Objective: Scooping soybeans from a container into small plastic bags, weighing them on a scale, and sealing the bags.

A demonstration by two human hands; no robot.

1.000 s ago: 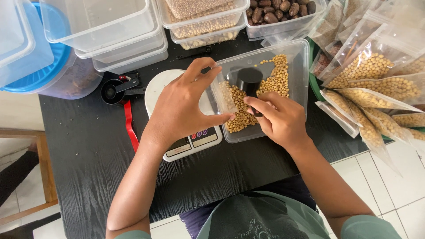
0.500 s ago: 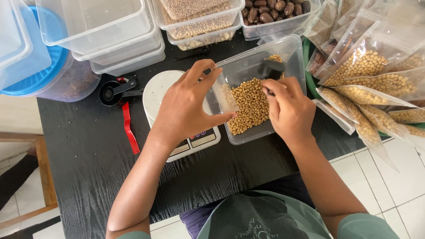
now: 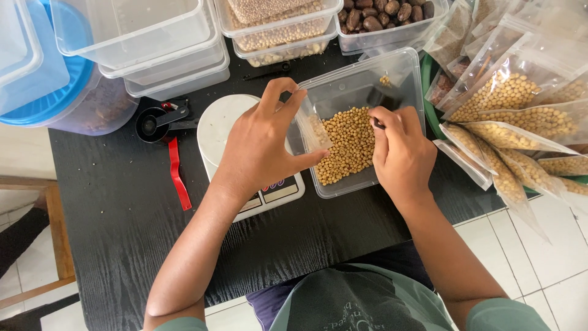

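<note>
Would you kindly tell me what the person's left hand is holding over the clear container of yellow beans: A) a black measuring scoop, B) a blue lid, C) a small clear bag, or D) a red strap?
C: the left hand pinches a small clear bag open at the edge of the clear container, while the right hand works a dark scoop among the yellow beans.
</note>
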